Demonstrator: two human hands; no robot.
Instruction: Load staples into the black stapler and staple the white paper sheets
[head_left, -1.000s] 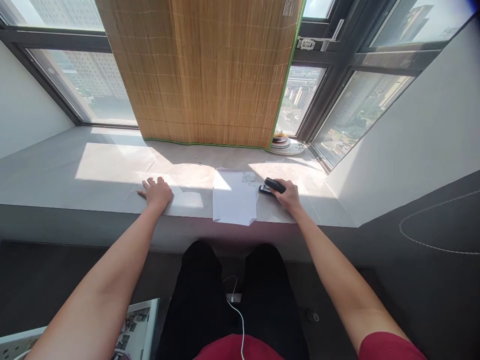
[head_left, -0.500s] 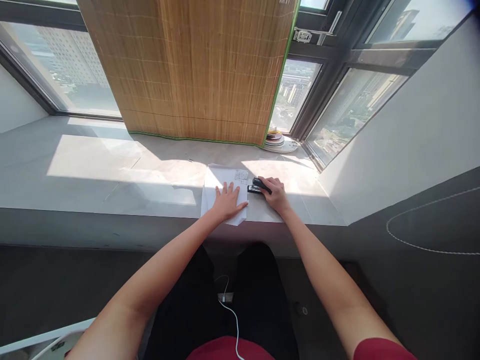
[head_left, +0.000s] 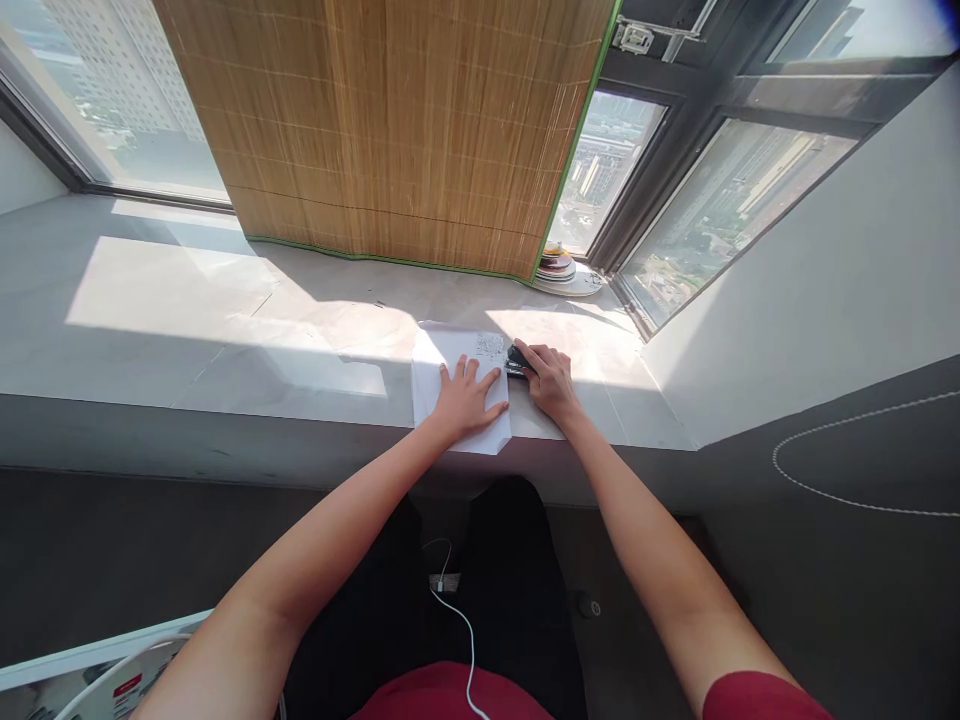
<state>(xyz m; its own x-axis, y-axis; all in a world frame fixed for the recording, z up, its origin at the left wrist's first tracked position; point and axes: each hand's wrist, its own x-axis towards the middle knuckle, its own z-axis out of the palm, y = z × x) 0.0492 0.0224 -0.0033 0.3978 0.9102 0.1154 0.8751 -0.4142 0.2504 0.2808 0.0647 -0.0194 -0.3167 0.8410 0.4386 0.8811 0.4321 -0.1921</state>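
White paper sheets [head_left: 429, 375] lie on the pale stone windowsill, with a block of dark print near their upper right. My left hand [head_left: 466, 398] is spread flat on the paper, fingers apart. At the right edge of the sheets is a black stapler [head_left: 517, 360], its front end at the paper's edge. My right hand [head_left: 551, 380] is wrapped over the stapler and covers its back part. Whether the paper's edge sits inside the stapler's jaw, I cannot tell.
A bamboo blind [head_left: 397, 130] hangs above the sill [head_left: 315, 385]. Stacked plates [head_left: 562, 272] stand in the window corner, right of the blind. A white cable [head_left: 469, 640] runs down over my front. A bead chain [head_left: 787, 470] hangs at the right.
The paper has moved slightly right under my left hand, closer to the stapler. The right hand now covers more of the stapler. The camera view has shifted a little.
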